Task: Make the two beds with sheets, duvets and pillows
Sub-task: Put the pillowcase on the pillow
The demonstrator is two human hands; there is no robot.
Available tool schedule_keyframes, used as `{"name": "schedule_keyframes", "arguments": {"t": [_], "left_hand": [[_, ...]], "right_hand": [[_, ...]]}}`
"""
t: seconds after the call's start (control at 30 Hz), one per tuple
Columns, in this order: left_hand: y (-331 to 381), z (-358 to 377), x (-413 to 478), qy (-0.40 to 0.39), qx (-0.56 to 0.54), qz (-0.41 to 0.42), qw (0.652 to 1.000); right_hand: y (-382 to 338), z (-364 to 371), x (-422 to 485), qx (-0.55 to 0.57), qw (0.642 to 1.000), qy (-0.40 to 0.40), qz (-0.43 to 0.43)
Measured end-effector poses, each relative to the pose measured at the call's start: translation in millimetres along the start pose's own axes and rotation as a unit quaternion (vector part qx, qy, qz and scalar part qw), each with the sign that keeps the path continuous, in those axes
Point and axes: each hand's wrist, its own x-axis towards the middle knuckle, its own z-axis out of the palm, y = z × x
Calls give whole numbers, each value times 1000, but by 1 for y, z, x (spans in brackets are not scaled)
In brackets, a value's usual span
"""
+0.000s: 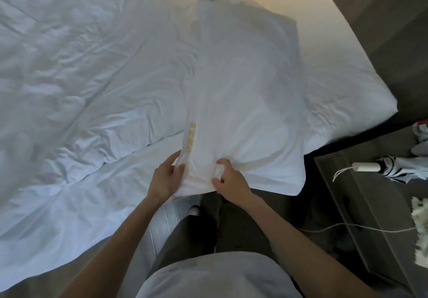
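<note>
At six o'clock on the pillow (245,93), left hand (165,178) and right hand (230,180) both clutch its near edge, likely to pull it straight

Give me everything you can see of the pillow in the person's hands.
The pillow is white and plump, in a smooth, cotton-looking case with a line of yellow print near its left side, too blurred to read. It stretches across the sheeted mattress beside the rumpled duvet, its near end sticking out past the mattress edge. The left hand grips the near left corner; the right hand pinches bunched fabric at the near end.
</note>
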Motion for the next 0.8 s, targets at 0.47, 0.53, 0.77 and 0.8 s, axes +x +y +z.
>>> {"name": "schedule_keyframes", "arguments": {"t": [0.47, 0.53, 0.77, 0.8], "left_hand": [[55, -29, 46, -77, 19, -3, 997], [82, -25, 60, -65, 17, 23, 997], [160, 8, 144, -49, 26, 63, 996], [171, 14, 159, -47, 25, 58, 997]], "right_hand": [[0, -97, 18, -17, 982, 187, -10], [4, -121, 27, -15, 976, 217, 0], [36, -200, 87, 40, 963, 261, 55], [41, -211, 98, 54, 963, 256, 66]]}}
